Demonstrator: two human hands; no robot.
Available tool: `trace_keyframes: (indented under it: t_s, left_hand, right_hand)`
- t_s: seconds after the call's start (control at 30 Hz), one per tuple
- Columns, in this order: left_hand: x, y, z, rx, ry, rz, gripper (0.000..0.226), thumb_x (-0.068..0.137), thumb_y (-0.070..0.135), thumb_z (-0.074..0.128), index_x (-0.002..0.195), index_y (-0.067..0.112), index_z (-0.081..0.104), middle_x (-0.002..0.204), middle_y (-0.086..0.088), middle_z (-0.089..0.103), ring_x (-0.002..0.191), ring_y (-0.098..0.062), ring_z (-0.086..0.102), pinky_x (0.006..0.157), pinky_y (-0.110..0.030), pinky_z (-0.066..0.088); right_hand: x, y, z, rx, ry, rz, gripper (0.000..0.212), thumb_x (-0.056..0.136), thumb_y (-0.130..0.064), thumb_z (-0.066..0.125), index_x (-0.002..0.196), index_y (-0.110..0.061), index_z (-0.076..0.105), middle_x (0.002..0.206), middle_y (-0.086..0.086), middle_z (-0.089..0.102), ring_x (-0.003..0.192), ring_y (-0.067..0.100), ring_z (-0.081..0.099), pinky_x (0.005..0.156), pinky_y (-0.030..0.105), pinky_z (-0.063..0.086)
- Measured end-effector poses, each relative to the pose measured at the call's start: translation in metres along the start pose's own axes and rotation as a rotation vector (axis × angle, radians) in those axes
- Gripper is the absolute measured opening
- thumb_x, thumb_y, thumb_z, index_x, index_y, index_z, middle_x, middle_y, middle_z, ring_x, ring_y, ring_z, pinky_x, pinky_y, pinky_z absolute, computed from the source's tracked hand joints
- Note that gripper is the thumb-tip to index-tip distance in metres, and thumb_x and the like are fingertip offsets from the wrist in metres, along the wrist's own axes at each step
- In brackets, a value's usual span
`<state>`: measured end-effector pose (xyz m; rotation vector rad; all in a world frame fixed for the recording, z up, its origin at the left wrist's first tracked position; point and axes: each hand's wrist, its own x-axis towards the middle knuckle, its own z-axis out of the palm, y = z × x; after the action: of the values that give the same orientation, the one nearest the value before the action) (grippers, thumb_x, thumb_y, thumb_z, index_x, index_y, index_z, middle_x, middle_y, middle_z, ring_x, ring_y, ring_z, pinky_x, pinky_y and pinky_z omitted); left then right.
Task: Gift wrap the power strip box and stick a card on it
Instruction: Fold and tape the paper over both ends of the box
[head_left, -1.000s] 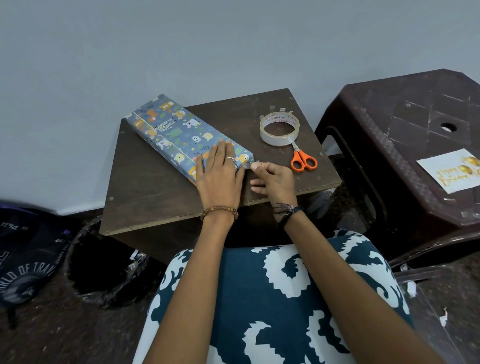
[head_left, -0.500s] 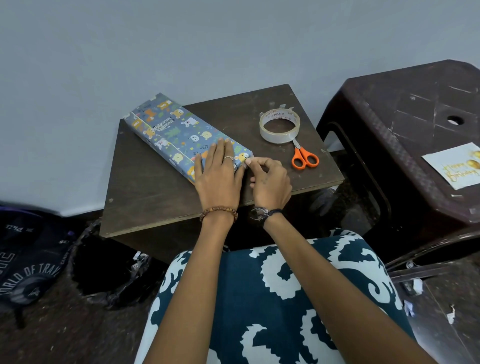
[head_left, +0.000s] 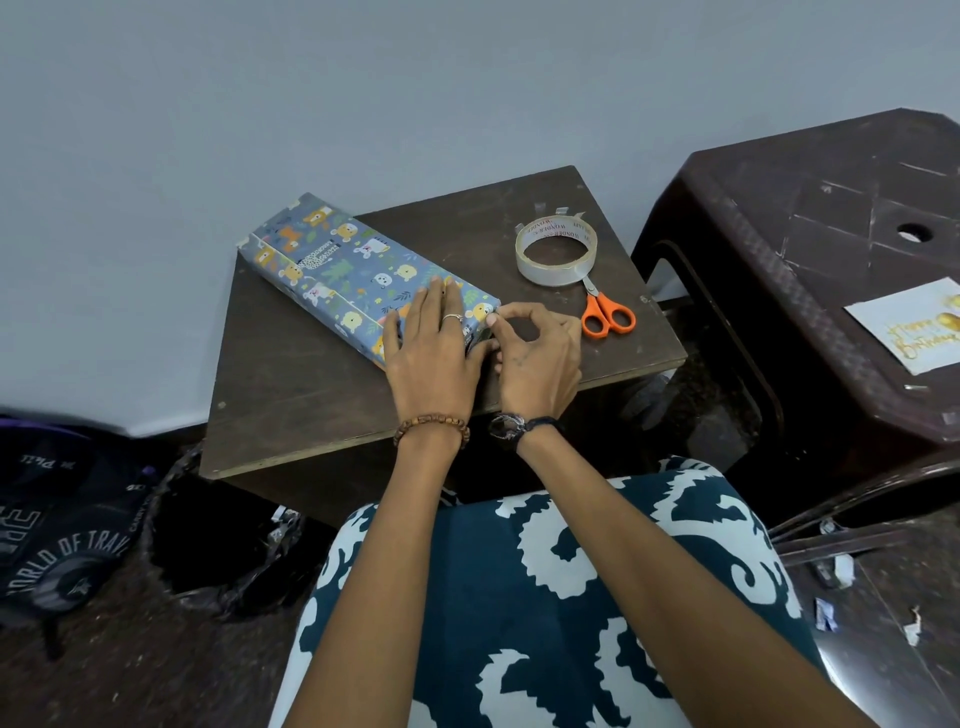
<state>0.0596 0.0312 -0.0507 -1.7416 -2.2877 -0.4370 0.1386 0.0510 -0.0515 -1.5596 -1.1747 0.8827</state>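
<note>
Power strip box (head_left: 337, 270), already covered in blue paper printed with small cartoon animals, lay diagonally on the small dark wooden table (head_left: 291, 384), its far end reaching past the table's back left corner toward the grey wall. The left hand (head_left: 434, 353) rested flat on the near end of the box, fingers straight and close together, a ring on one finger and a beaded bracelet at the wrist. The right hand (head_left: 535, 353) sat just right of that same end, fingers curled, thumb and forefinger pinching at the paper flap on the box's end face; whether a bit of tape lay under them could not be told. A roll of clear tape (head_left: 556, 252) lay to the right of the box, near the table's back right corner, and orange-handled scissors (head_left: 605, 314) lay just in front of the roll, their blades touching it. Well to the right of the box, on a dark brown plastic stool (head_left: 779, 218), lay a pale card (head_left: 904, 325) with gold lettering, partly cut off by the frame edge. Left of the table, on the floor, stood a black bag (head_left: 62, 551) with white print.
</note>
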Motion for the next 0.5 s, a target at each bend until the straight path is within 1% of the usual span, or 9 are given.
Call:
trace_keyframes:
  t_s: [0.07, 0.1, 0.2, 0.27, 0.33, 0.4, 0.47, 0.5]
  left_hand:
    - [0.000, 0.000, 0.002, 0.006, 0.011, 0.003, 0.062, 0.086, 0.034, 0.059, 0.139, 0.006, 0.040, 0.145, -0.009, 0.041, 0.135, -0.022, 0.039, 0.111, -0.045, 0.024]
    - [0.000, 0.000, 0.003, 0.001, 0.008, 0.002, 0.062, 0.087, 0.035, 0.058, 0.139, 0.007, 0.040, 0.145, -0.009, 0.041, 0.135, -0.022, 0.038, 0.111, -0.045, 0.024]
    - [0.000, 0.001, 0.004, 0.000, 0.049, 0.003, 0.060, 0.086, 0.036, 0.059, 0.136, 0.006, 0.045, 0.141, -0.010, 0.047, 0.131, -0.023, 0.044, 0.109, -0.046, 0.029]
    - [0.000, 0.001, 0.005, 0.016, 0.086, 0.008, 0.058, 0.085, 0.037, 0.059, 0.132, 0.005, 0.049, 0.137, -0.010, 0.051, 0.127, -0.024, 0.049, 0.106, -0.047, 0.033]
    - [0.000, 0.001, 0.006, 0.006, 0.103, 0.005, 0.055, 0.086, 0.036, 0.056, 0.130, 0.005, 0.051, 0.135, -0.010, 0.053, 0.126, -0.023, 0.050, 0.105, -0.046, 0.034]
    - [0.001, 0.003, 0.005, 0.002, 0.100, -0.009, 0.052, 0.089, 0.038, 0.047, 0.130, 0.006, 0.052, 0.135, -0.009, 0.053, 0.126, -0.022, 0.050, 0.105, -0.046, 0.034]
    - [0.002, 0.004, 0.005, 0.011, 0.100, -0.018, 0.056, 0.090, 0.041, 0.034, 0.129, 0.007, 0.053, 0.134, -0.009, 0.054, 0.125, -0.022, 0.050, 0.104, -0.046, 0.036]
    - [0.002, 0.005, 0.006, 0.016, 0.107, -0.019, 0.058, 0.089, 0.042, 0.029, 0.128, 0.007, 0.053, 0.133, -0.009, 0.055, 0.124, -0.022, 0.051, 0.103, -0.046, 0.037]
  right_hand:
    - [0.002, 0.001, 0.000, 0.012, -0.001, -0.001, 0.010, 0.076, -0.036, 0.073, 0.083, -0.034, 0.066, 0.097, -0.009, 0.046, 0.076, 0.024, 0.065, 0.070, 0.038, 0.054]
    - [0.003, 0.002, 0.000, 0.013, -0.006, -0.003, 0.014, 0.076, -0.036, 0.073, 0.088, -0.035, 0.066, 0.097, -0.009, 0.045, 0.076, 0.025, 0.065, 0.070, 0.041, 0.055]
    - [0.008, 0.002, 0.000, 0.040, -0.041, 0.013, 0.038, 0.072, -0.036, 0.076, 0.106, -0.040, 0.061, 0.098, -0.009, 0.045, 0.079, 0.027, 0.065, 0.069, 0.046, 0.056]
    - [0.011, 0.003, -0.001, 0.063, -0.078, 0.037, 0.043, 0.072, -0.035, 0.077, 0.110, -0.041, 0.059, 0.098, -0.010, 0.048, 0.077, 0.026, 0.066, 0.068, 0.047, 0.056]
    - [0.015, 0.004, -0.005, 0.100, -0.153, 0.081, 0.040, 0.076, -0.029, 0.075, 0.113, -0.034, 0.060, 0.103, -0.003, 0.056, 0.067, 0.022, 0.067, 0.060, 0.041, 0.058]
    - [0.020, 0.001, -0.009, 0.168, -0.264, 0.139, 0.033, 0.081, -0.022, 0.071, 0.112, -0.023, 0.063, 0.106, 0.005, 0.062, 0.058, 0.016, 0.066, 0.049, 0.030, 0.056]
    - [0.026, -0.002, -0.015, 0.217, -0.350, 0.173, 0.023, 0.082, -0.016, 0.070, 0.105, -0.016, 0.066, 0.102, 0.008, 0.066, 0.055, 0.013, 0.063, 0.045, 0.023, 0.052]
    - [0.030, -0.003, -0.017, 0.232, -0.393, 0.178, 0.019, 0.082, -0.014, 0.070, 0.100, -0.013, 0.066, 0.098, 0.008, 0.067, 0.054, 0.011, 0.062, 0.044, 0.020, 0.050]
